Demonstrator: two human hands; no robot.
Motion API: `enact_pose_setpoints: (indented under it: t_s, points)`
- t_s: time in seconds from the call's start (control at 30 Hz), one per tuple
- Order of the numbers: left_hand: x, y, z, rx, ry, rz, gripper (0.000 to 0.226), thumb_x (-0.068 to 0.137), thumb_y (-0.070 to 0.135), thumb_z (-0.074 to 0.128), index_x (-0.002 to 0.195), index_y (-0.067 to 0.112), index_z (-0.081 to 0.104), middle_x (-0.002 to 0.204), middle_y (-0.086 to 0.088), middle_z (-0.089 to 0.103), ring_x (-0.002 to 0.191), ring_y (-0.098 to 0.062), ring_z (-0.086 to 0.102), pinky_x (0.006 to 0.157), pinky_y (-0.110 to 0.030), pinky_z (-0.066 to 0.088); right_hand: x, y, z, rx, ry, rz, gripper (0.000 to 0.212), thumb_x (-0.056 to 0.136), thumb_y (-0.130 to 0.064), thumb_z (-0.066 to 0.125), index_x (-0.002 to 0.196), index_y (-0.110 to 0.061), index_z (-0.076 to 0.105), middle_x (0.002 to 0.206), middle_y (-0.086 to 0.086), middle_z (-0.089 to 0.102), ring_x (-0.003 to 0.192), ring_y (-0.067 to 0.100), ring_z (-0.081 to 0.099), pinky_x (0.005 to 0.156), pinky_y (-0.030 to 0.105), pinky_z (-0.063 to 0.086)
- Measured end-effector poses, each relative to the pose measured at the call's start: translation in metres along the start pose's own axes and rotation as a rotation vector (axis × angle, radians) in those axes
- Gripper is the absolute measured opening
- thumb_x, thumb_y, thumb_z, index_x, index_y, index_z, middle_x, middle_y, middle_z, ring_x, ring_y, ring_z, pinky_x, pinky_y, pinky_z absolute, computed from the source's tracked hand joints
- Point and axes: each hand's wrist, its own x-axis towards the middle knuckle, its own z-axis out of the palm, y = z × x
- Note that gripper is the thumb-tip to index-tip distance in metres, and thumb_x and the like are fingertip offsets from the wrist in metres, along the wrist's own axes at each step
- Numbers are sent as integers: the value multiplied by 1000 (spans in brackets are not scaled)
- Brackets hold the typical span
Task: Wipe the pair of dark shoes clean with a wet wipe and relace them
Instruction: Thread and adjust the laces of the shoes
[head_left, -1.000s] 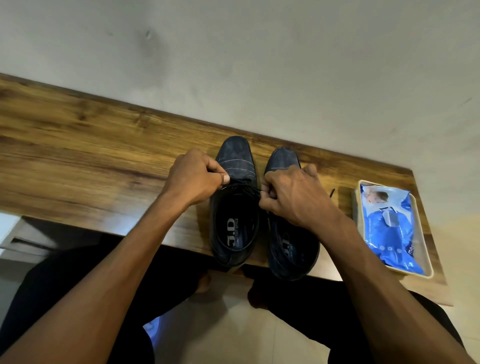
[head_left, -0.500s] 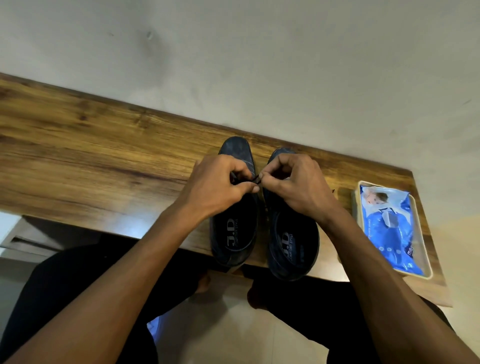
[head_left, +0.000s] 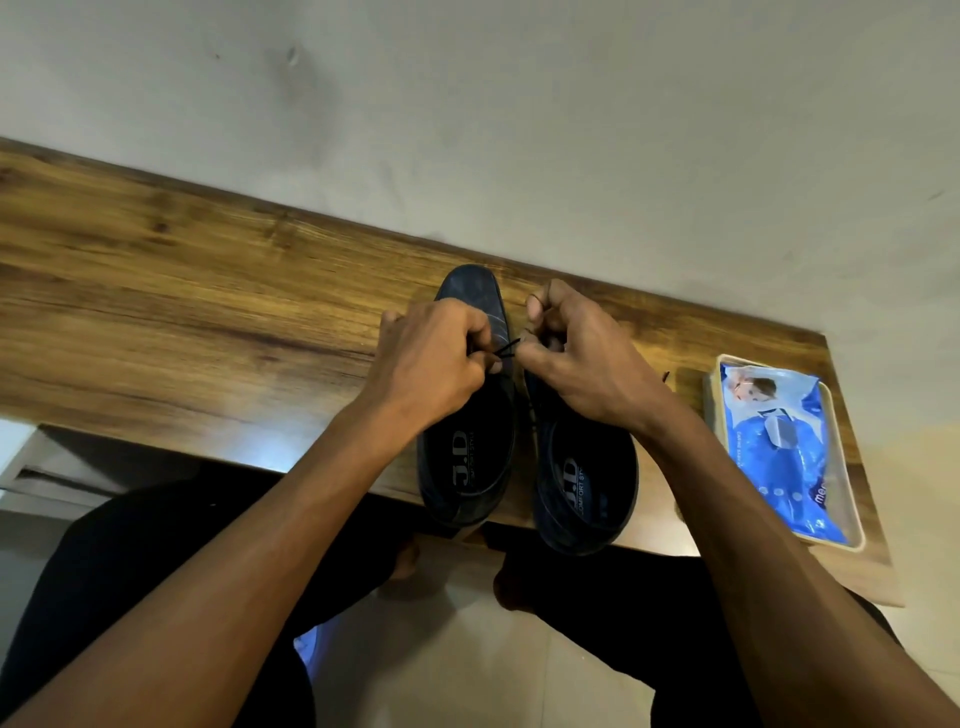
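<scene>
Two dark blue shoes stand side by side on the wooden shelf (head_left: 182, 312), toes toward the wall and heels over the front edge. The left shoe (head_left: 467, 457) shows its insole and its toe. Most of the right shoe (head_left: 587, 493) front is hidden under my right hand. My left hand (head_left: 436, 358) and my right hand (head_left: 576, 353) sit close together above the left shoe's lacing area. Each pinches an end of a thin black lace (head_left: 506, 349) that runs between them.
A blue pack of wet wipes (head_left: 779, 441) lies in a shallow cream tray (head_left: 852, 525) at the shelf's right end. The wall rises right behind the shelf. My dark-trousered legs and bare feet are below, on a pale tiled floor.
Both hands have drawn together from either side of the left shoe and shifted toward its toe, with the lace now short between them.
</scene>
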Motion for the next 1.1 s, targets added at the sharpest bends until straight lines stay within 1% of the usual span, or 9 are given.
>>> enact_pose_setpoints:
  t_s: [0.13,0.23,0.33,0.43,0.6,0.8,0.9,0.97,1.1]
  points:
    - [2,-2,0,7,-9,-9,15,81,32,78,75,35,65,90,11,70,97,-16,61,96,-49,40,1,-1,-6,-95,-55,-22,28,94,-14,61,90,-31,39,61,-31,55,56,1,50,63,16,35]
    - [2,-3,1,40,-20,11,7,82,34,77,82,30,71,89,10,71,97,-16,61,91,-43,37,0,-4,-7,-310,-104,-51,27,94,-15,59,95,-31,38,71,-18,53,70,6,56,87,40,36]
    - [0,-3,1,37,9,31,4,83,29,75,82,29,72,87,10,71,95,-16,61,90,-42,37,0,-1,-5,-291,-37,-76,24,93,-17,60,97,-33,42,76,-18,55,74,10,59,90,48,41]
    - [-2,-2,1,-25,25,10,14,82,25,75,74,32,68,82,10,71,93,-19,63,93,-50,44,1,6,-6,-124,47,-84,18,96,-23,64,98,-35,51,81,-15,65,76,8,63,82,44,52]
    - [-1,0,0,-63,36,-6,15,82,29,78,73,34,66,76,12,68,88,-19,65,93,-51,46,3,10,-6,-57,26,-81,12,97,-18,65,104,-27,60,87,-9,69,81,8,65,77,35,53]
    - [0,-1,1,-23,15,5,7,80,33,80,80,32,73,76,14,65,91,-17,64,93,-51,46,1,5,-5,-77,-86,-66,15,103,-18,54,106,-27,42,75,-13,56,63,6,53,63,26,41]
    - [2,-2,-1,21,-7,4,6,82,35,78,86,32,75,89,12,72,98,-16,63,95,-47,40,1,2,-8,-224,-121,-74,16,103,-15,49,108,-25,37,79,-12,57,67,1,54,77,34,37]
    - [2,-1,-2,50,-14,11,8,83,37,77,88,32,75,94,11,73,103,-17,60,93,-44,35,0,-1,-7,-368,-131,-96,22,101,-9,44,109,-27,33,81,-11,55,76,9,54,88,43,33]
    - [2,1,-5,71,-21,-1,8,83,36,77,90,33,75,96,10,73,104,-17,60,94,-44,33,-1,-5,-5,-467,-116,-128,27,97,-2,42,109,-26,34,88,-11,50,85,20,52,92,46,28]
